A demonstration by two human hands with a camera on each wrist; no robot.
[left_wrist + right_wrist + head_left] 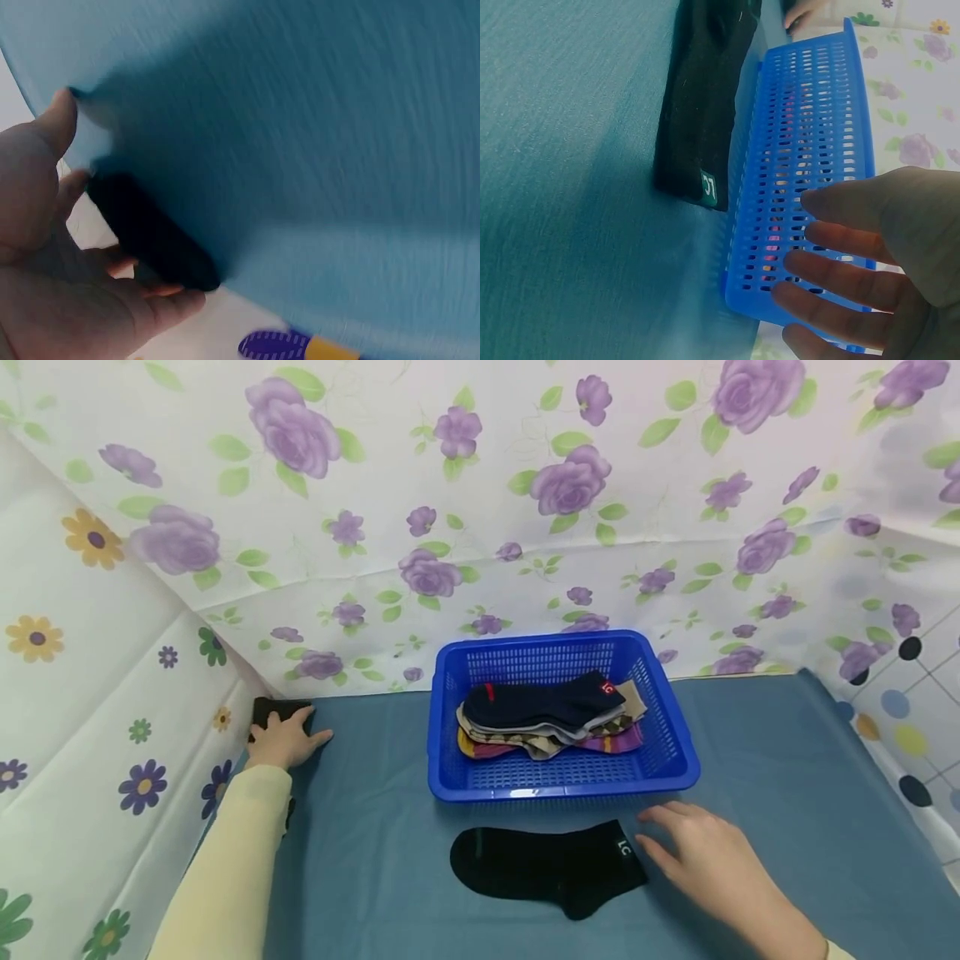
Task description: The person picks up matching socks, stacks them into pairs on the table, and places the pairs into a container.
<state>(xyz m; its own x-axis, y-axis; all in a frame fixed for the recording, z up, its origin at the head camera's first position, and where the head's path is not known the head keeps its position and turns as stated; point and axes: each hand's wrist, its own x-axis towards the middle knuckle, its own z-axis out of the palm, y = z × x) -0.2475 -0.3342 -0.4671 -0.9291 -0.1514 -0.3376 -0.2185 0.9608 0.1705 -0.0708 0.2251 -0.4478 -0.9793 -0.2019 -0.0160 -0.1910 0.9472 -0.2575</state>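
At the back left corner of the table, my left hand (283,740) lies with spread fingers on a dark, oblong thing (279,710). The left wrist view shows the fingertips along that black thing (154,232), with the thumb standing apart from it. A black ankle sock (547,868) with a white "LC" on its cuff lies flat in front of the basket. Just right of the cuff, my right hand (701,852) hovers with loosely bent fingers and nothing in them. In the right wrist view the sock's cuff (705,180) is apart from the fingers.
A blue plastic basket (562,795) stands at the back middle of the blue-covered table (367,860). It holds a stack of folded socks (543,706), navy on top. Floral sheets (480,527) hang behind and at both sides. My left sleeve (232,860) partly hides another dark thing.
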